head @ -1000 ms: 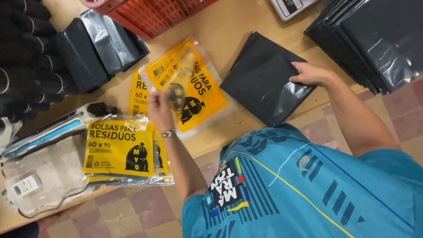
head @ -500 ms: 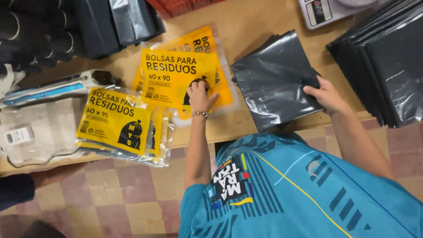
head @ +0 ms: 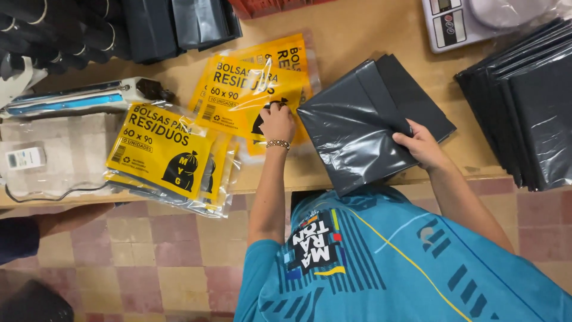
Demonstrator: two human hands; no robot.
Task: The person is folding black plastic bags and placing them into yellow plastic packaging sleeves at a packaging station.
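Left hand (head: 277, 123): closed, pinching yellow packet (head: 250, 98) mid-worktop (head: 351, 30). Right hand (head: 422, 145): fingers gripping folded black bag (head: 363, 119), whose corner overhangs the near edge. Second packet stack (head: 161, 152) also overhangs. Bare wood between bag and black stack (head: 524, 107).

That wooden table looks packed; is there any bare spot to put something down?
Bare wood shows between the yellow packets and the scale, and a strip runs between the folded grey bag and the black stack. The left side is crowded with packets and a sealer.

Scale (head: 476, 21) cropped at top edge
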